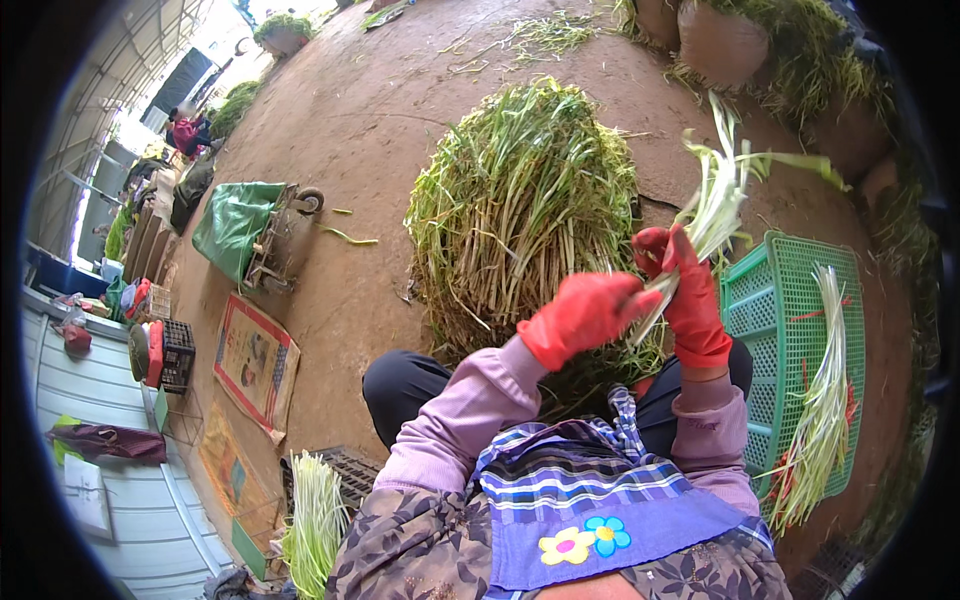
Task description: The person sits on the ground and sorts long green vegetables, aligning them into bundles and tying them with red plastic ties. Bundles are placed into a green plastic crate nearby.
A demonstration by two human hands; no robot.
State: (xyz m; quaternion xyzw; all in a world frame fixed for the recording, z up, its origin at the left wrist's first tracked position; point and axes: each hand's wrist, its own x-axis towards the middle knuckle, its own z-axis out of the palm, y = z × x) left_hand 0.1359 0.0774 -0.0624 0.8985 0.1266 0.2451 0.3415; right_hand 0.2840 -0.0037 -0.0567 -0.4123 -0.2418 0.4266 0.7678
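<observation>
A small bunch of pale green leafy stalks (712,202) slants up to the right in my red-gloved right hand (690,292). My left hand (589,315), also in a red rubber glove, has its fingers closed around the lower end of the same bunch; motion blur softens its fingertips. Just beyond both hands stands a big heap of uncleaned leafy stalks (517,225), green on top, with brown, dirty stems facing me. Beside my right arm, peeled stalks (821,405) and red ties lie across the base of an upturned green plastic basket (757,292).
Left on the dirt floor are a green-covered handcart (240,232) and a printed sack (255,367). Pale stalks (311,517) stand by a black crate (349,476) at my left side. Bundled greens (802,60) line the far right. A seated person (187,131) is far left.
</observation>
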